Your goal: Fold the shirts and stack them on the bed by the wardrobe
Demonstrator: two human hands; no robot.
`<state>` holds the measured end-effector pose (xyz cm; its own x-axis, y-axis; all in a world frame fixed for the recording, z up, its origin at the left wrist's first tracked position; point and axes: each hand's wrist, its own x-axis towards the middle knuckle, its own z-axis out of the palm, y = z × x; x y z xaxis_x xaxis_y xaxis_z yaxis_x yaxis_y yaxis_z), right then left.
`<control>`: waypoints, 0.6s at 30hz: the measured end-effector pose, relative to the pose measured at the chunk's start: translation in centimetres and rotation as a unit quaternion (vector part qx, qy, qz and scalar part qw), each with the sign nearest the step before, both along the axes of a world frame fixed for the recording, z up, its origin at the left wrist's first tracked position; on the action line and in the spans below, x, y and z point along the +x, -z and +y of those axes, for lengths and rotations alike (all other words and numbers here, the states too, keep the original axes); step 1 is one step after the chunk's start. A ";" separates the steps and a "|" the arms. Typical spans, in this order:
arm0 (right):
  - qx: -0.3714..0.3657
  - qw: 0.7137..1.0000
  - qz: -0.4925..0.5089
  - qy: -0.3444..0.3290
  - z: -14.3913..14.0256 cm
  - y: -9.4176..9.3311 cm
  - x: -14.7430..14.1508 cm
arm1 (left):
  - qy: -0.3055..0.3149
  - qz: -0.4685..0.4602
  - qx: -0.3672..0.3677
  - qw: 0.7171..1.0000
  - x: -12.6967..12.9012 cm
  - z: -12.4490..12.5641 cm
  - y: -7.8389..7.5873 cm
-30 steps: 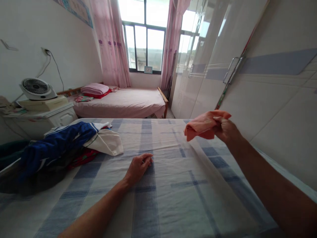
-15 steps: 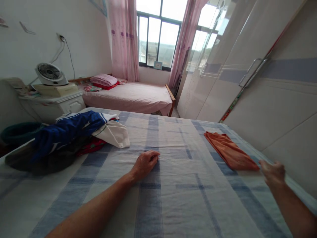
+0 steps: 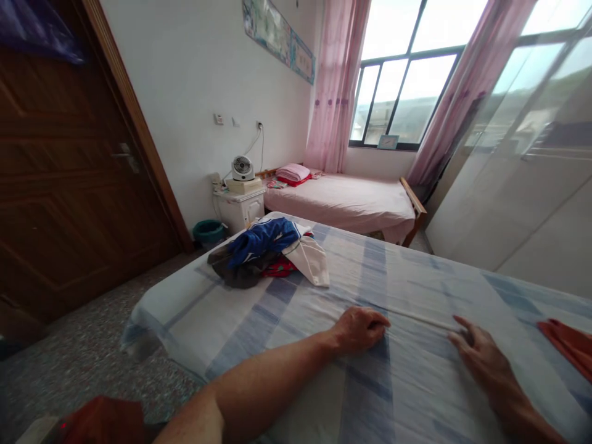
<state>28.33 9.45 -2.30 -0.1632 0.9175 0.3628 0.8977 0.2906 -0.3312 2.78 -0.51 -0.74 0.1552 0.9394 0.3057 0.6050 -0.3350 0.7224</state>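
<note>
Two bare hands rest on the bed (image 3: 259, 320), which is spread with a blue-and-white checked sheet. In the head view, the left hand (image 3: 359, 328) lies knuckles up near the middle of the sheet, its fingers curled loosely under, its grip closed on nothing. The right hand (image 3: 481, 361) lies just to the right of it, palm down, fingers spread flat on the cloth, its grip released and empty. Between the two hands a thin raised crease in the sheet runs from one to the other.

The orange cloth (image 3: 571, 345) lies flat on the sheet at the far right edge of the view, partly cut off by the frame, apart from the right hand and touched by neither hand.

Farther up the bed, well away from both hands, sits a pile of clothes (image 3: 268, 253): a blue garment on top, something dark and something red below, and a cream piece trailing toward the hands.

Beyond the bed stands a white nightstand (image 3: 240, 209) with a small fan (image 3: 243, 168) on it, a green bin (image 3: 209, 231) on the floor beside it, and a second bed (image 3: 351, 200) in pink under the window (image 3: 402, 98) with pink curtains. A dark wooden door (image 3: 69, 172) fills the left side.
</note>
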 end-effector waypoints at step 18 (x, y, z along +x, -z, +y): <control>0.012 0.995 -0.041 -0.088 -0.4 1.7 -0.8 | -0.642 0.137 0.217 0.722 -17.3 -1.8 -7.8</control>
